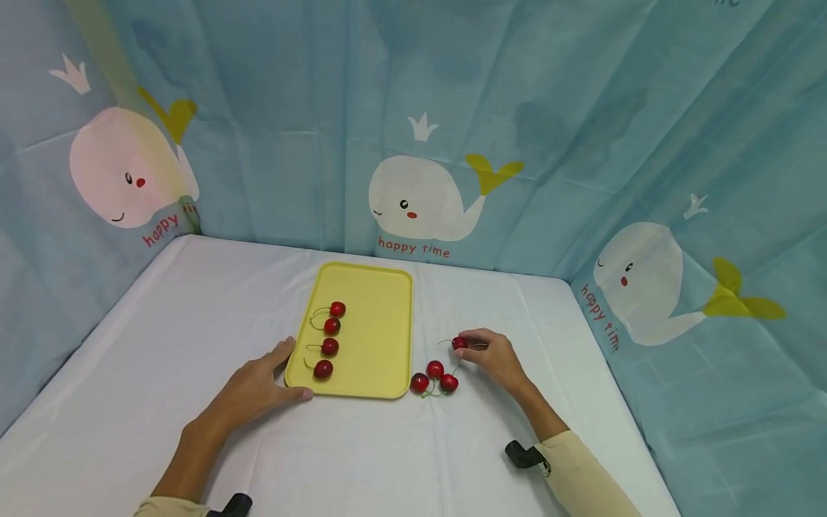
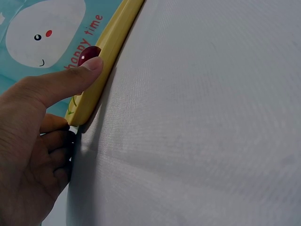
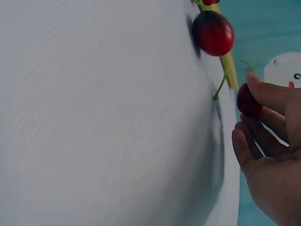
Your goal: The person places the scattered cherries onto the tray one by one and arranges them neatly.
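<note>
A yellow tray [image 1: 375, 330] lies on the white cloth, with several dark red cherries lined up along its left side, stems pointing left; one is a cherry [image 1: 329, 347] in the middle of the row. My left hand [image 1: 254, 389] grips the tray's near left corner, its thumb [image 2: 89, 70] on the front rim and the other fingers round the left side. To the right of the tray, my right hand [image 1: 496, 360] pinches a cherry [image 1: 459, 343] between thumb and fingertips. In the right wrist view that cherry [image 3: 248, 101] appears just off the cloth.
Close to the tray's near right corner lie three loose cherries, among them a cherry [image 1: 436, 370] at the back of the cluster. A blue curtain [image 1: 278, 179] printed with whales surrounds the cloth-covered table [image 1: 362, 459] at the back and sides.
</note>
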{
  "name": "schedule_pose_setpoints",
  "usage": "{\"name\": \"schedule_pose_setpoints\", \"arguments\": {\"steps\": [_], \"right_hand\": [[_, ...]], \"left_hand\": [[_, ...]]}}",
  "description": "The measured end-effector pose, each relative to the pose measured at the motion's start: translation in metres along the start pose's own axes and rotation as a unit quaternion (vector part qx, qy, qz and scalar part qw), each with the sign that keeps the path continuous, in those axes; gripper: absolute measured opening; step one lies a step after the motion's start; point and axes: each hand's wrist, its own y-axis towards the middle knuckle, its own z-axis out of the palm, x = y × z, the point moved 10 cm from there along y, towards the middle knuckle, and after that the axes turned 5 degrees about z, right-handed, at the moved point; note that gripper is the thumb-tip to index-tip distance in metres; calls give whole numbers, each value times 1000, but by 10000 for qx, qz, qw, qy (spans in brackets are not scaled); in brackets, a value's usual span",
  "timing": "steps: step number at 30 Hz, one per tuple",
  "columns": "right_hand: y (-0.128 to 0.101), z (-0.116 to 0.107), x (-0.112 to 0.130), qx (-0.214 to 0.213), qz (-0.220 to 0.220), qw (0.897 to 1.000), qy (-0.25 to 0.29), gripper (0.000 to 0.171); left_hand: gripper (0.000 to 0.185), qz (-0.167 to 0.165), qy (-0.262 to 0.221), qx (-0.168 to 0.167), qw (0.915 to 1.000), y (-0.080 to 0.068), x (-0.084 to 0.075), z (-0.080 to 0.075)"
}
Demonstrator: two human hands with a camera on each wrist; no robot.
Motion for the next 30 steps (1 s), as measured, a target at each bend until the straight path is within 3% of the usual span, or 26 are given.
{"name": "schedule_pose_setpoints", "arguments": {"steps": [21,30], "right_hand": [[21,42,50,177,-400,9988,197,35],[33,59,61,159,-364,9989,253,36]], "left_hand": [[124,15,31,-21,10000,0,1,2],[124,-4,30,-21,10000,0,1,1]]}}
